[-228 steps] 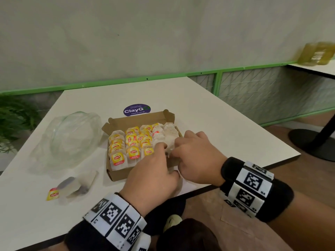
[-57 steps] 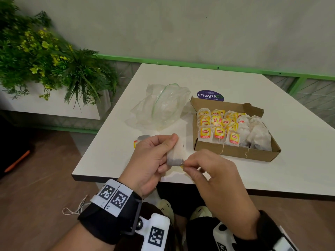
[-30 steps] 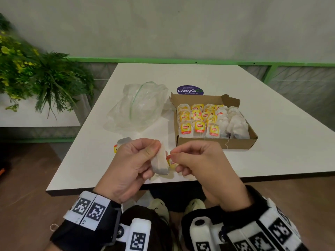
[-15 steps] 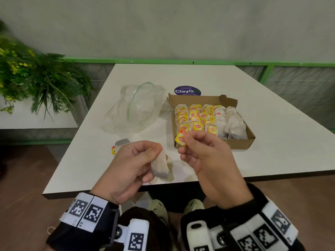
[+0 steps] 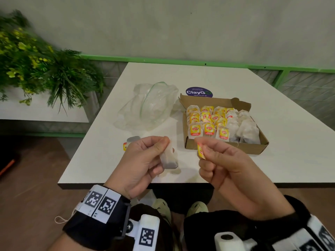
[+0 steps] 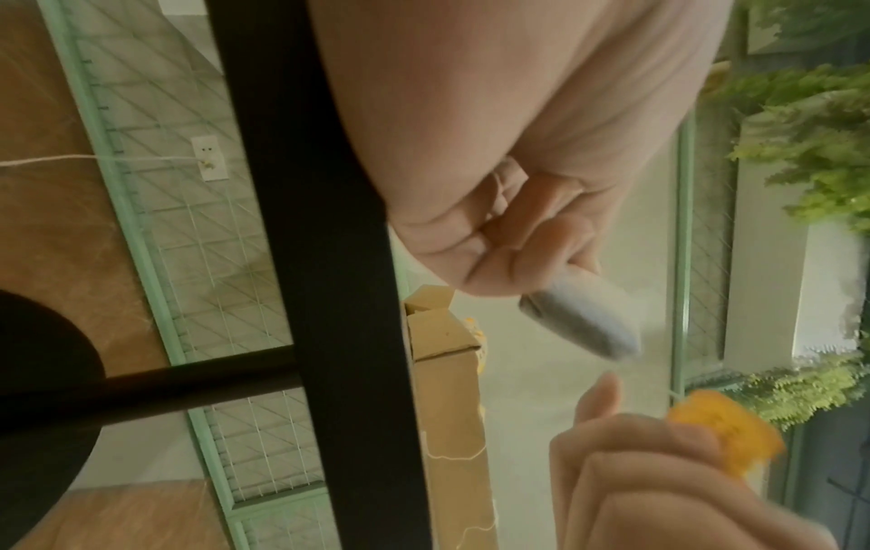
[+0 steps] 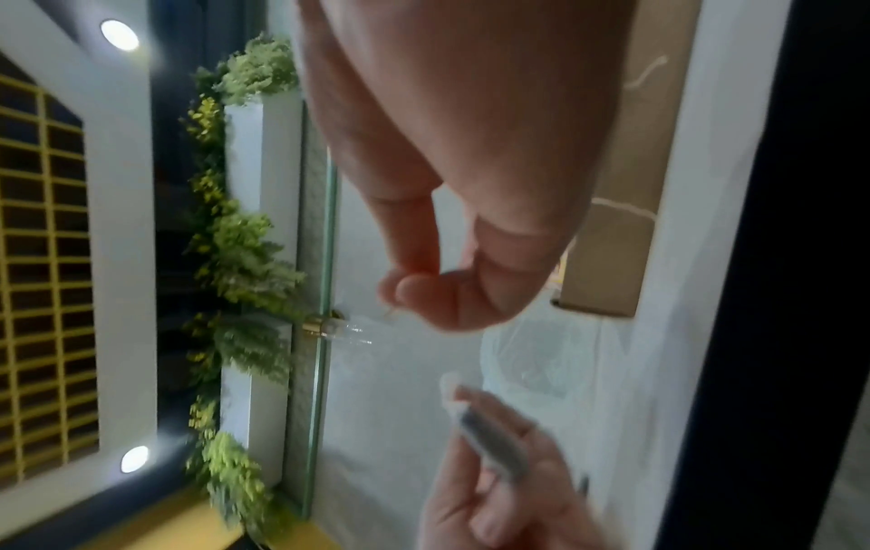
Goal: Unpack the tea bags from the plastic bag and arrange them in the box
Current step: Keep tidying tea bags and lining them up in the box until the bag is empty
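right hand pulled tag away | left hand pinches tea bag | box nearly full

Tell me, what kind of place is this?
Probably a cafe or food court. A round sticker on the white table seems to say to clean up as you go, green railings wall off the seats, and a long planter of leafy plants runs alongside.

A matt brown cardboard box, a crinkled clear plastic bag and a smooth white table.
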`<state>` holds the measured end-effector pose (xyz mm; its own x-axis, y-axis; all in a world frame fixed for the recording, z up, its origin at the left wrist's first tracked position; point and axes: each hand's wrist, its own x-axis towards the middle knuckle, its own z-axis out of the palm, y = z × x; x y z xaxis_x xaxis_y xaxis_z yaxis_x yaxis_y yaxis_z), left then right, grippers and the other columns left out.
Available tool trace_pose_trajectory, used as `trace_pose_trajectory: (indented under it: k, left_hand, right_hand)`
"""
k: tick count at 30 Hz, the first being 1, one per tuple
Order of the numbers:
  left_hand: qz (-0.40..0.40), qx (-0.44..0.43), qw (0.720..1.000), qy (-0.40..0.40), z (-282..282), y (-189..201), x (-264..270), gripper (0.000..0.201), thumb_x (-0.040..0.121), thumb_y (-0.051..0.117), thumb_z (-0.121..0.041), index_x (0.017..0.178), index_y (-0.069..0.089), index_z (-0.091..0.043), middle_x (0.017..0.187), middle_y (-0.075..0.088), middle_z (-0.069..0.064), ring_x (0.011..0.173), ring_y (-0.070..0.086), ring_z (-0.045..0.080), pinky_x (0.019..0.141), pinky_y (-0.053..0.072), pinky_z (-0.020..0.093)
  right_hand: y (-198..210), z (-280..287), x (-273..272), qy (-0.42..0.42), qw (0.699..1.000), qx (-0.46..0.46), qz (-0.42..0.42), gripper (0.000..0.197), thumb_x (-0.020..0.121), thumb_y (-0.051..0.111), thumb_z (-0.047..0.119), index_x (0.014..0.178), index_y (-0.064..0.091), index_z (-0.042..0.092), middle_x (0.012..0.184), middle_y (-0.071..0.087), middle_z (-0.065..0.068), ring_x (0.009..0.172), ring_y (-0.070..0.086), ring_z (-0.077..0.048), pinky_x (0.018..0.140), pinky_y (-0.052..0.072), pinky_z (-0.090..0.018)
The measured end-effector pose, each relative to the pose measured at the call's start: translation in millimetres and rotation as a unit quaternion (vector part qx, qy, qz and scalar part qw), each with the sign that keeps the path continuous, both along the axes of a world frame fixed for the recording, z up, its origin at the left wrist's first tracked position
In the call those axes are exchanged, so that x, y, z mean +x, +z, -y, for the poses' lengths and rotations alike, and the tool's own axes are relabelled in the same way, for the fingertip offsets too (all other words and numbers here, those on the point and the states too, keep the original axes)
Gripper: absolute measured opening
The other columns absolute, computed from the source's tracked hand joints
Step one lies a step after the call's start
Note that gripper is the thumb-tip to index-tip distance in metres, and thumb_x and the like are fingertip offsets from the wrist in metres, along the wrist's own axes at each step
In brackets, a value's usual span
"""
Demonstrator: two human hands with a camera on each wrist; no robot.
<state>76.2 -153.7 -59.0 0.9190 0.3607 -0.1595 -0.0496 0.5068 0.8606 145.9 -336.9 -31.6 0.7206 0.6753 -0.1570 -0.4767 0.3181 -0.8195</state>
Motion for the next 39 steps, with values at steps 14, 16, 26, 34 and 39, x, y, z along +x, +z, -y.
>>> trace_pose_trajectory:
  k: [14,16,26,34,39]
  left_hand:
    - [0.023,-0.062,0.991,0.113,-2,-6,9,0.023,0.097,0.062,-0.025,0.086,0.066,-0.005,0.058,0.059,-0.002,0.041,0.030,0.003,0.039,0.019,0.015]
    - [0.018,-0.058,0.988,0.142,1,-6,11,0.019,0.097,0.063,-0.023,0.087,0.066,-0.007,0.064,0.066,0.001,0.044,0.048,0.004,0.039,0.020,0.016]
    - [-0.012,0.099,0.966,0.241,17,-16,24,0.022,0.098,0.067,-0.030,0.097,0.064,-0.009,0.077,0.072,0.018,0.049,0.050,0.009,0.047,0.035,0.023]
    - [0.036,0.183,0.956,0.227,24,-15,21,0.017,0.097,0.069,-0.023,0.091,0.061,-0.008,0.052,0.061,0.001,0.049,0.058,0.011,0.058,0.050,0.024]
    - [0.060,0.207,0.968,0.132,28,-13,16,0.020,0.096,0.069,-0.019,0.092,0.061,0.000,0.049,0.064,-0.001,0.047,0.064,0.008,0.054,0.047,0.016]
  right_hand:
    - [-39,-20,-37,-0.049,0.731,-0.319,0.601,0.021,0.090,0.068,0.006,0.101,0.073,0.024,0.087,0.059,0.015,0.078,0.058,-0.007,0.068,0.046,-0.013]
    - [-39,-19,-40,-0.083,0.721,-0.291,0.623,0.025,0.089,0.069,0.001,0.105,0.073,0.021,0.090,0.059,0.013,0.075,0.057,-0.007,0.065,0.045,-0.014]
    - [-24,-9,-43,-0.165,0.688,-0.232,0.667,0.009,0.093,0.065,0.008,0.096,0.070,0.015,0.098,0.062,0.008,0.092,0.060,-0.009,0.077,0.045,-0.017]
    - [-14,-22,-27,-0.130,0.718,-0.240,0.640,0.025,0.088,0.072,0.000,0.099,0.073,0.023,0.088,0.066,0.013,0.076,0.059,-0.008,0.066,0.044,-0.014]
    - [-5,-34,-15,-0.118,0.837,-0.206,0.494,0.025,0.088,0.071,0.002,0.089,0.076,0.026,0.075,0.072,0.013,0.068,0.064,-0.006,0.062,0.048,-0.016]
